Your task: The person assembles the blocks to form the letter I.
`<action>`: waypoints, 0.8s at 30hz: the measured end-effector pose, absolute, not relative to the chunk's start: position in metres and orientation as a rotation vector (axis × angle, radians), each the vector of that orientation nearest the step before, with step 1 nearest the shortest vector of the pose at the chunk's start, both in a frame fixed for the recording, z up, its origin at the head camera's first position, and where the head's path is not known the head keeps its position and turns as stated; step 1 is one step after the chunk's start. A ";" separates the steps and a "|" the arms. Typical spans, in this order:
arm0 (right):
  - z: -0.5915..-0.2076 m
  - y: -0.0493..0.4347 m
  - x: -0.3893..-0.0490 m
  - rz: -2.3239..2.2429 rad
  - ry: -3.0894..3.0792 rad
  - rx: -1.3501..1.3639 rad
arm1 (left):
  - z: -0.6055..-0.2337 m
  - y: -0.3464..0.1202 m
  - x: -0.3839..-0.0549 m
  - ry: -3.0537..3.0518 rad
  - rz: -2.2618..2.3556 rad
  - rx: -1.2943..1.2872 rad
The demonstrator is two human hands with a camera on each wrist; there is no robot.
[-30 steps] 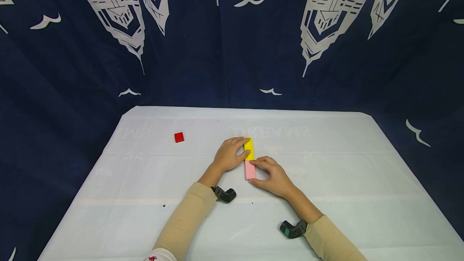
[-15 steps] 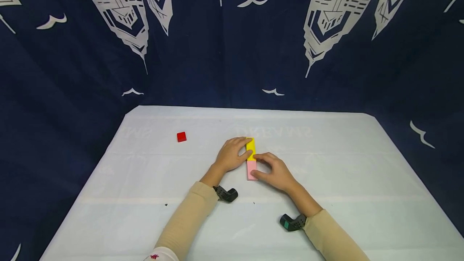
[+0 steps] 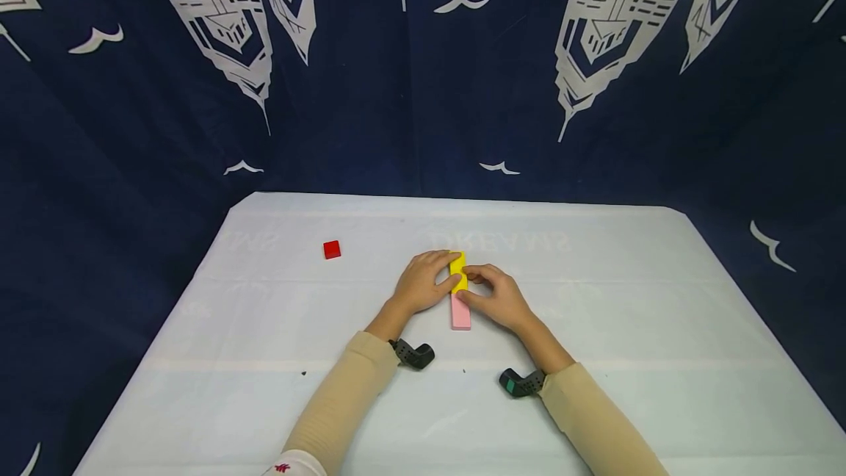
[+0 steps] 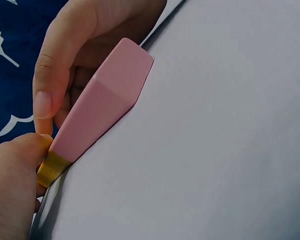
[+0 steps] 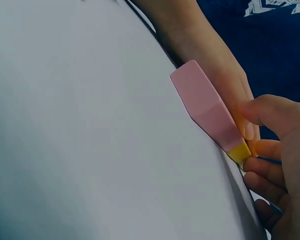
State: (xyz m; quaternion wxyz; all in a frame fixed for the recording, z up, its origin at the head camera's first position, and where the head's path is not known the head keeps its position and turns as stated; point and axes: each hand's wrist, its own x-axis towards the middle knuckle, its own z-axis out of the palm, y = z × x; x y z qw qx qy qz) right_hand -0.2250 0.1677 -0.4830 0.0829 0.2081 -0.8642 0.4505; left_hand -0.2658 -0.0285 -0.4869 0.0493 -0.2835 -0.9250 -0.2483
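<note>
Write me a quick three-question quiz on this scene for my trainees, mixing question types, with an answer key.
1. True or false: in the head view, the pink block lies at the near end of the yellow block.
2. The left hand touches: A) the curtain; B) the yellow block; C) the table's far edge.
3. Fill in the colour: the ____ block lies apart from the pink and yellow ones.

Key: 1. True. 2. B. 3. Red; the red block lies off to the left.

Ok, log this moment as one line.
left hand: holds yellow block; right hand: at yellow block, grip unclear; pink block: against yellow block's near end; red block: apart, untouched
</note>
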 end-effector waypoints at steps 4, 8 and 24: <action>-0.486 0.169 -0.227 1.350 -2.575 0.613 | -0.487 -0.028 -0.266 -2.824 -0.752 -0.862; -0.487 0.169 -0.227 1.360 -2.575 0.615 | -0.486 -0.028 -0.266 -2.820 -0.754 -0.857; -0.488 0.167 -0.226 1.325 -2.597 0.604 | -0.487 -0.029 -0.267 -2.819 -0.769 -0.866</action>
